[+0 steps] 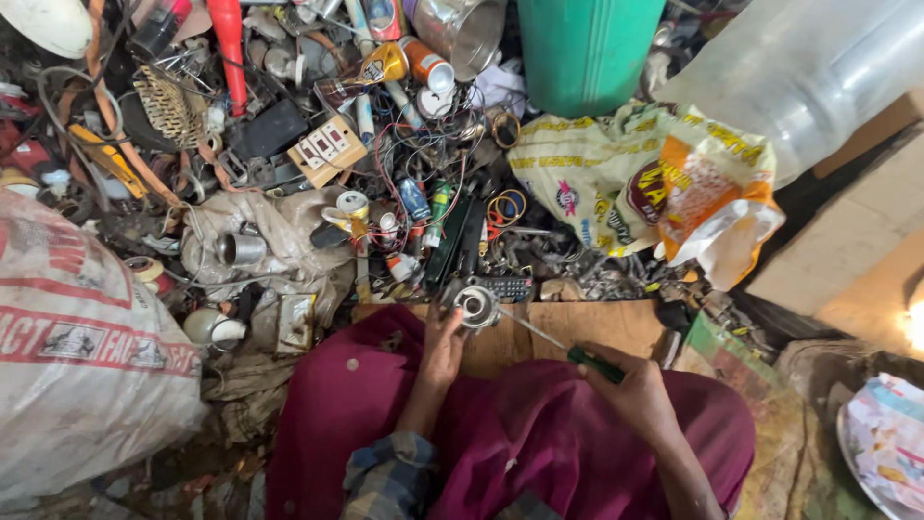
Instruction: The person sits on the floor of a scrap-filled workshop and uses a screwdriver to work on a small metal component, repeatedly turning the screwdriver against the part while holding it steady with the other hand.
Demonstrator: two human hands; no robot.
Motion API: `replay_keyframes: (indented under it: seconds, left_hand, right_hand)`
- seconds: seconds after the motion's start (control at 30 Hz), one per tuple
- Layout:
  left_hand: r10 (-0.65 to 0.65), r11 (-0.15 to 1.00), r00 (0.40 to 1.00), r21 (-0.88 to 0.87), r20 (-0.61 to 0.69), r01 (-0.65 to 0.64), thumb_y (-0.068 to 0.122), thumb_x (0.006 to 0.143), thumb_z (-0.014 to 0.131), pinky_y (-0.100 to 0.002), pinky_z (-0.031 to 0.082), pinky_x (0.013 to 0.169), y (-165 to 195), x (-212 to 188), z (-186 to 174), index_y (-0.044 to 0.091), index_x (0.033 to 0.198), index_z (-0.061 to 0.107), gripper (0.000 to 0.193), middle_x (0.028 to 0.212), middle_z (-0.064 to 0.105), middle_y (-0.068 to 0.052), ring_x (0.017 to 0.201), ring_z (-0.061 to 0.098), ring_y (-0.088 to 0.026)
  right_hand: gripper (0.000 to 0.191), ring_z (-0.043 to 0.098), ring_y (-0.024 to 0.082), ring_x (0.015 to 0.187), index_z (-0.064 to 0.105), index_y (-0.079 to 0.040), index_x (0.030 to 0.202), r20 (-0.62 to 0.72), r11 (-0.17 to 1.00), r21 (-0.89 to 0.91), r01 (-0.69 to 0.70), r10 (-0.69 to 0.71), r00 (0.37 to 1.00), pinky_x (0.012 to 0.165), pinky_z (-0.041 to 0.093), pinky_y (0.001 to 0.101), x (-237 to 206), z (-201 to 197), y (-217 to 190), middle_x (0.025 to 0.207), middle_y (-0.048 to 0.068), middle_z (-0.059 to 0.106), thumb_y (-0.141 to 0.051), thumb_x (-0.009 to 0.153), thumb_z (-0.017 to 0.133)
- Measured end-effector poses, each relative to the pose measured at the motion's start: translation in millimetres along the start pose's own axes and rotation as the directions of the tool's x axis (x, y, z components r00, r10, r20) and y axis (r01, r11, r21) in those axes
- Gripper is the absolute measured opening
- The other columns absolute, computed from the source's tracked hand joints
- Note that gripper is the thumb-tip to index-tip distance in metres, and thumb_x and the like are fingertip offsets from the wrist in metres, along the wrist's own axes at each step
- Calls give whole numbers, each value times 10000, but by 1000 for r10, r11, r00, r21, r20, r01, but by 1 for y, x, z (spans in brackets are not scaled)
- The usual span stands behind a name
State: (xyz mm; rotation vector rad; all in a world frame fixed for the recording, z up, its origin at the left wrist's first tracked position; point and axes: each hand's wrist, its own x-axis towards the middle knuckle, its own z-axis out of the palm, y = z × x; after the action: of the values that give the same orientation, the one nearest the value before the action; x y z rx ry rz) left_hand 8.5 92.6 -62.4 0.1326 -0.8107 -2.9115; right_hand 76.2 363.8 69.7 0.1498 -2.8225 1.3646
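My left hand grips a round grey metal part with a hollow centre, held just above a brown board in front of my knees. My right hand is closed on the green handle of a screwdriver. Its thin shaft runs up and left, and the tip touches the metal part. Both forearms rest over my maroon-clad legs.
A dense heap of scrap lies ahead: wires, a white switch plate, cans, a red tool handle, tape rolls. A green bucket and printed plastic bags stand behind. A large white sack sits left.
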Motion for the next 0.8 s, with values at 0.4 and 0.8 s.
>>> replay_keyframes:
  seconds: [0.4,0.8]
  left_hand:
    - [68,983,990,164,127,-88,140,780,887,-377,485,1066,-10,6,-5,27,1524,379,908,1426,557,-102,1301,556,-237]
    - [326,602,890,656,319,-455,277,689,974,-413,497,1150,-11,12,-8,84,1510,429,1004,1460,528,-159,1348,562,-290]
  right_hand:
    - [309,742,312,733,752,-89,1129,0,886,-352,300,-321,947,644,596,406,8,43,-40,854,136,759,-138,824,769]
    - [385,744,303,759,693,-31,1204,-49,875,-334,350,-388,921,643,608,383,25,70,2,924,153,743,-188,861,769]
